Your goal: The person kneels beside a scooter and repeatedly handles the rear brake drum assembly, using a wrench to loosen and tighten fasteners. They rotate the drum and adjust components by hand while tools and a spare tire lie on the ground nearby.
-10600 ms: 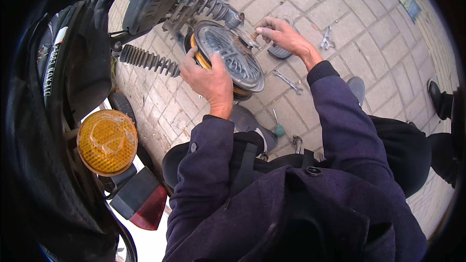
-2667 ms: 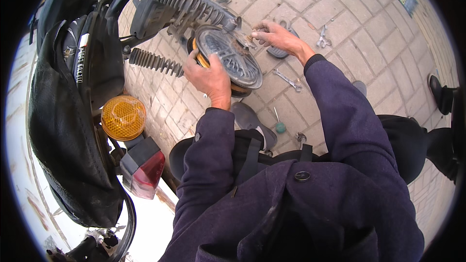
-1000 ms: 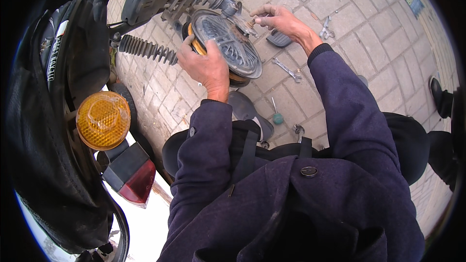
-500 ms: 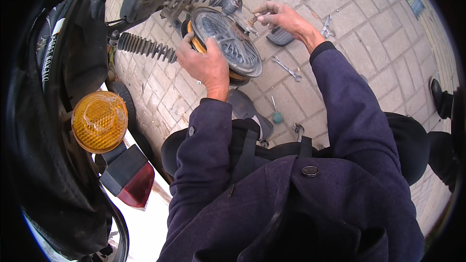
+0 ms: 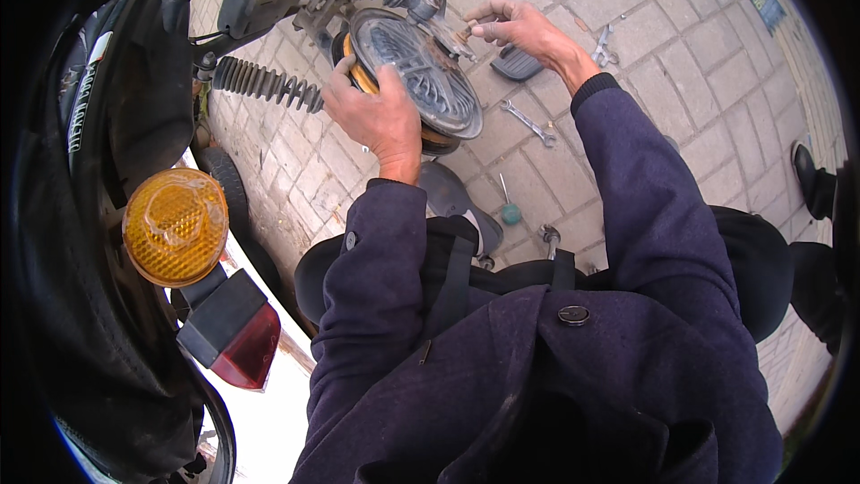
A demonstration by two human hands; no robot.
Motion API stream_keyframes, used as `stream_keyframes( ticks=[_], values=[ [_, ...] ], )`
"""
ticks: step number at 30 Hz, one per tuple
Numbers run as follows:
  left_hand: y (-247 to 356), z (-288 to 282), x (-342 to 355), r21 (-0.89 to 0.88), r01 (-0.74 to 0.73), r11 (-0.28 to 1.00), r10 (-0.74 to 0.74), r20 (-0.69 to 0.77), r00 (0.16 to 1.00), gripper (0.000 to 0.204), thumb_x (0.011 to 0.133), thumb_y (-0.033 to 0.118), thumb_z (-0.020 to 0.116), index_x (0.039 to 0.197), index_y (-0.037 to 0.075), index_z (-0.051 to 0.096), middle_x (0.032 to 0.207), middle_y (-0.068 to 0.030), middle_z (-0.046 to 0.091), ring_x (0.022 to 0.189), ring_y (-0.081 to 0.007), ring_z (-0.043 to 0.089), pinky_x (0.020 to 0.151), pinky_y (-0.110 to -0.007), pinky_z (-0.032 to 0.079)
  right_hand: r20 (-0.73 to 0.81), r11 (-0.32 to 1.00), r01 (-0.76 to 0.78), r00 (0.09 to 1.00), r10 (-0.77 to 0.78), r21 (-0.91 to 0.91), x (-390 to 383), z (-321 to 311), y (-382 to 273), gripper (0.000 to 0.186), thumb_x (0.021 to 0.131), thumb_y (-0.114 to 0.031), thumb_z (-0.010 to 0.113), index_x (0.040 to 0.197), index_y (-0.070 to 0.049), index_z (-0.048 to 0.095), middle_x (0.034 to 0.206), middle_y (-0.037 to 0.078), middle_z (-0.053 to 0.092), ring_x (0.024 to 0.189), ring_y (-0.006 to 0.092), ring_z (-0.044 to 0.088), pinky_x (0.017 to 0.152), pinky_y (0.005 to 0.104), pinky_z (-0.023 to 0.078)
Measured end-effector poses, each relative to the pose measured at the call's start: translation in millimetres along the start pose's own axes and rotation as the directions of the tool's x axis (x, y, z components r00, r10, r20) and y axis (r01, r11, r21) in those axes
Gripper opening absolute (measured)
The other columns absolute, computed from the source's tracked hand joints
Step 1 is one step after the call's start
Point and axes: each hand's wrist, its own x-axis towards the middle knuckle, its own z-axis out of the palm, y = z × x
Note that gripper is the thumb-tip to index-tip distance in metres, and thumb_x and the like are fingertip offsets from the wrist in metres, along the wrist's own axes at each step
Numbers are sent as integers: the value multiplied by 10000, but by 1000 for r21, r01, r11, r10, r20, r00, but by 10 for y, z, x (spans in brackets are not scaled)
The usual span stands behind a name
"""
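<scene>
A round, ribbed grey wheel hub (image 5: 419, 67) with a yellow-orange band sits tilted at the rear of a vehicle. My left hand (image 5: 372, 116) grips its near left edge, thumb on the ribbed face and fingers over the band. At the hub's right side, a metal arm end (image 5: 446, 34) meets the axle. There my right hand (image 5: 512, 29) pinches a small brownish part with thumb and forefinger; its exact kind is too small to tell.
Coil-spring shock absorbers (image 5: 269, 85) flank the hub. An amber lamp (image 5: 175, 227) and red tail light (image 5: 246, 345) are at left. On the paving lie a wrench (image 5: 528, 123), a green-handled screwdriver (image 5: 511, 212), metal tools (image 5: 605, 47) and a black pedal-like piece (image 5: 515, 63). Another person's shoe (image 5: 811, 181) shows at right.
Both hands keep nearly the same places, the left at the hub and the right at the axle end. The vehicle's lamps sit slightly farther left in the picture.
</scene>
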Motion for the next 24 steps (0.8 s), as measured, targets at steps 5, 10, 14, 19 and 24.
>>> stream_keyframes(
  ticks=[5, 10, 14, 19, 24],
  values=[
    [-17, 1, 7, 0, -12, 1000, 12, -4, 1000, 425, 806, 201, 650, 1161, -24, 588, 1097, -220, 550, 1066, -403, 516, 968, -471, 390, -3, 1000, 20, 1000, -20, -13, 23, 14, 11, 384, 878, -313, 748, 1143, -39, 707, 908, 19, 662, 814, 108, 567, 691, 259, 459],
    [-13, 6, -2, -18, 1, 1000, -1, -3, 1000, 427, 806, 198, 649, 1163, -30, 585, 1101, -224, 548, 1067, -403, 516, 969, -473, 389, -54, 999, -31, 998, 30, -26, 37, 52, 31, 377, 894, -338, 750, 1090, -19, 706, 825, 10, 627, 742, 90, 563, 617, 234, 462],
    [-13, 2, 10, -19, -11, 1000, 11, -1, 1000, 427, 809, 204, 645, 1160, -32, 587, 1105, -225, 546, 1069, -405, 513, 969, -474, 389, -44, 999, -42, 998, 42, 0, 52, 62, 46, 355, 892, -348, 753, 1024, -23, 702, 756, -8, 587, 661, 80, 539, 577, 234, 447],
    [-7, -4, 2, -19, 2, 1000, -1, 4, 1000, 434, 809, 216, 643, 1161, -33, 589, 1110, -227, 545, 1075, -405, 511, 971, -474, 388, -52, 998, -70, 996, 70, 2, 68, 80, 49, 353, 896, -386, 746, 930, -41, 679, 703, -27, 549, 608, 73, 520, 530, 240, 420],
    [-5, -1, 1, -29, -10, 1000, 10, 3, 1000, 442, 808, 222, 640, 1166, -30, 585, 1108, -226, 546, 1072, -405, 509, 970, -475, 388, -65, 998, -10, 998, 7, -55, 41, 113, 34, 394, 911, -444, 713, 882, -55, 655, 679, -29, 532, 597, 74, 514, 520, 241, 403]
  ],
)
